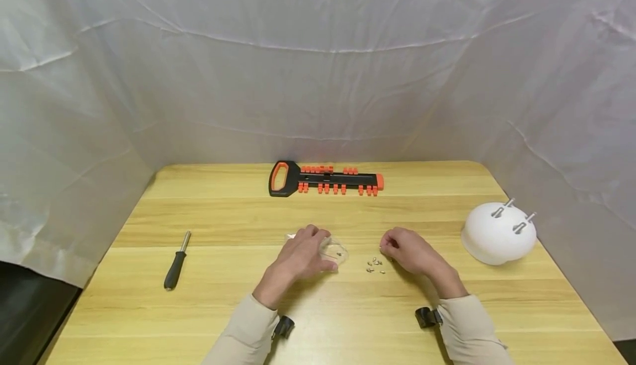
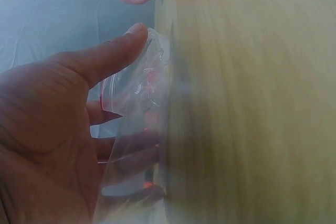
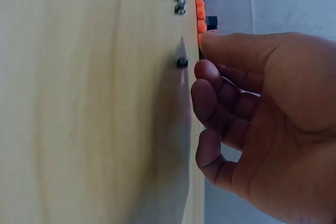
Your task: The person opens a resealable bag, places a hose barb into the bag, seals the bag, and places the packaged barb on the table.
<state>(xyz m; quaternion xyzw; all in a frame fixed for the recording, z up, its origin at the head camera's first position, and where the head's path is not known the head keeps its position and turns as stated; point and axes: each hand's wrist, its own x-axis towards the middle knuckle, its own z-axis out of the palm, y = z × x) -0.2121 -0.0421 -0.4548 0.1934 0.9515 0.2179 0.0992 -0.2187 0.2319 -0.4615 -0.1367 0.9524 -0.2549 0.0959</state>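
My left hand (image 1: pixel 304 252) holds a clear zip bag (image 2: pixel 137 85), thumb on the near side and fingers seen through the plastic. A small metal piece shows in the bag (image 1: pixel 334 250) in the head view. To the right, several small shiny metal pieces (image 1: pixel 375 265) lie loose on the wooden table. My right hand (image 1: pixel 409 250) is beside them with curled fingers, and its thumb and forefinger appear to pinch a tiny metal piece (image 1: pixel 380 248). In the right wrist view the thumb hides the forefinger, and one dark piece (image 3: pixel 182 63) lies on the table below the fingertips.
A black rack with orange clips (image 1: pixel 338 180) lies at the back of the table. On the left is a black-handled driver with a metal shaft (image 1: pixel 176 265). A white rounded object with metal prongs (image 1: pixel 497 238) stands at the right edge. Pale curtains (image 1: pixel 318 89) surround the table.
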